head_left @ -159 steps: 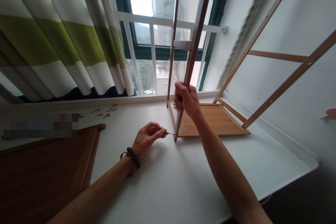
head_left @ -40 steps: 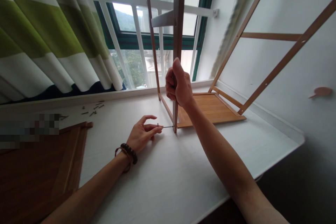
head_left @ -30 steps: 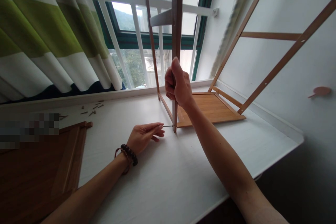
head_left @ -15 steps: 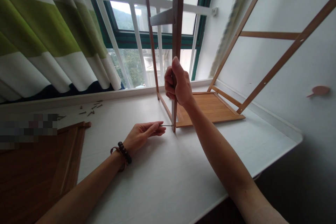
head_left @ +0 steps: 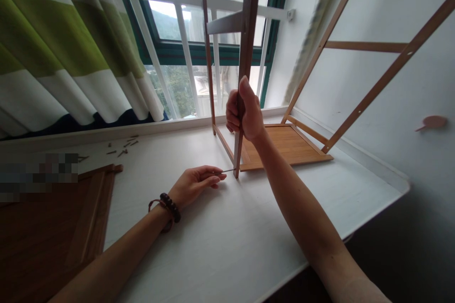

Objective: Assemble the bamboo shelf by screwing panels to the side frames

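Note:
My right hand (head_left: 247, 111) is wrapped round an upright wooden post of a ladder-like side frame (head_left: 249, 23), thumb pointing up. Low down at the left, my left hand (head_left: 199, 182) pinches a thin metal rod, which looks like a hex key (head_left: 227, 171). Its tip meets the foot of the post; how far it goes in is hidden. Beside the foot lies a flat wooden panel (head_left: 280, 144). At the panel's far end a second wooden side frame (head_left: 369, 95) leans outward towards the wall.
Several loose screws (head_left: 122, 152) lie on the white surface (head_left: 199, 251) at the left. A darker wooden panel (head_left: 53, 232) fills the lower left. Behind are a curtain (head_left: 71, 47) and a window with white railings (head_left: 185, 42). A pink hook (head_left: 432, 123) is on the right wall.
The post in my right hand has tilted to the right at its top, and the hand has shifted slightly right with it. My left fingers have changed position on the rod.

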Available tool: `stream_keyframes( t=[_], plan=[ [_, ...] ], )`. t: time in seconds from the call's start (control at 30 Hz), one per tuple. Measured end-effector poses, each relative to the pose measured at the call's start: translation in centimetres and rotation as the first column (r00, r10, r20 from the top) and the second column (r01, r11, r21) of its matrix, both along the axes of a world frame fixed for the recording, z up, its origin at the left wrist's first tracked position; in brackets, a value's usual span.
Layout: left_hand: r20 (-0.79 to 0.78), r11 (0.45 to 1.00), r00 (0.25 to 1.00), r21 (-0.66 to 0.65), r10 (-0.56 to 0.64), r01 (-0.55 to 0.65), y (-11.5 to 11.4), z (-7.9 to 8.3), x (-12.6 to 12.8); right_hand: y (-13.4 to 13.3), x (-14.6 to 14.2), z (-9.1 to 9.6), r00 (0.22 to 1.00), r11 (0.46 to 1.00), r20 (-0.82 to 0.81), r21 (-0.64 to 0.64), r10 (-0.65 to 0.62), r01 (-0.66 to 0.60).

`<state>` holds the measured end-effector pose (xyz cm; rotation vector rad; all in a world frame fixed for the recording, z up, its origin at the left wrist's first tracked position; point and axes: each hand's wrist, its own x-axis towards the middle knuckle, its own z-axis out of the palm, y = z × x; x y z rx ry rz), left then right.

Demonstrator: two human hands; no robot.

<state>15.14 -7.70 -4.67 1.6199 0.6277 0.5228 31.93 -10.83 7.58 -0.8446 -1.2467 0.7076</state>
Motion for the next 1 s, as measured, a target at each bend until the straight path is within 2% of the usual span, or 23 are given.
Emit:
stream_keyframes(
  t=[0.13, 0.23, 0.3, 0.37, 0.43, 0.53, 0.83, 1.0],
  plan=[
    [0.024, 0.983, 0.998, 0.177, 0.056, -0.059, 0.10, -0.44, 0.09, -0.24, -0.28, 0.10, 0.999, 0.999, 0.015, -0.015, -0.048, 0.049],
    [0.066, 0.924, 0.989, 0.352, 0.135, -0.149, 0.19, -0.45, 0.13, -0.28, -0.33, 0.08, 0.999, 0.999, 0.029, -0.015, -0.046, 0.046],
    [0.056, 0.893, 0.986, 0.417, 0.160, -0.168, 0.11, -0.32, 0.15, -0.22, -0.28, 0.02, 0.999, 0.999, 0.034, -0.018, -0.040, 0.041],
    [0.021, 0.910, 0.990, 0.393, 0.138, -0.135, -0.04, -0.19, 0.14, -0.17, -0.25, -0.01, 0.999, 0.999, 0.028, -0.008, -0.032, 0.033],
    [-0.027, 0.946, 0.992, 0.307, 0.119, -0.106, -0.14, -0.19, 0.12, -0.17, -0.29, 0.02, 0.999, 0.999, 0.021, -0.003, -0.034, 0.034],
    [-0.052, 0.974, 0.988, 0.185, 0.142, -0.130, 0.00, -0.40, 0.11, -0.23, -0.42, 0.15, 0.998, 0.998, 0.019, -0.024, -0.057, 0.057],
    [0.047, 0.986, 0.989, 0.086, 0.143, -0.146, 0.01, -0.19, 0.54, -0.34, -0.56, 0.32, 0.995, 0.993, 0.038, -0.070, -0.094, 0.097],
    [0.048, 0.984, 0.983, 0.026, 0.174, -0.176, -0.27, 0.05, 0.63, -0.40, -0.61, 0.40, 0.996, 0.994, 0.027, -0.069, -0.085, 0.087]
  ],
)
